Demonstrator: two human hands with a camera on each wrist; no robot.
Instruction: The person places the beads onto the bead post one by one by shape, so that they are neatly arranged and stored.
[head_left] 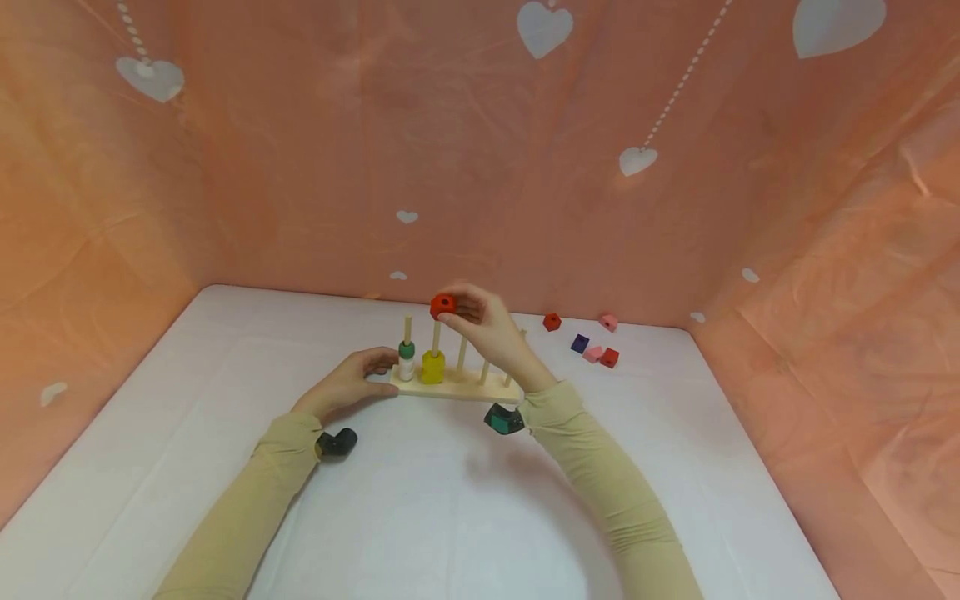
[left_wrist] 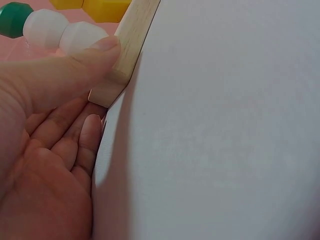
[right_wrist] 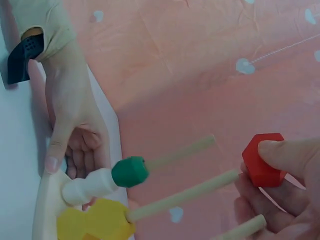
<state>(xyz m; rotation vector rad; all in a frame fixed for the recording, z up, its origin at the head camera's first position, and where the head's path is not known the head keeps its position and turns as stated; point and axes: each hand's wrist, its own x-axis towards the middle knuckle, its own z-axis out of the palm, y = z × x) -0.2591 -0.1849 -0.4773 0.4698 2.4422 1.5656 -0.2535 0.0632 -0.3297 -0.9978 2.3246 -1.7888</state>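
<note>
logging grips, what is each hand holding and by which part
Right hand: a red bead, pinched by its sides. Left hand: the wooden base, gripped at its left end.

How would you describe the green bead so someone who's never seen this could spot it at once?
On the white table stands a long, pale wooden peg stand. At its left end, held by the person's left hand, one upright wooden peg carries faceted white beads. The faceted green bead sits directly atop those: the only green bead, unlike the faceted yellow beads one peg over.
</note>
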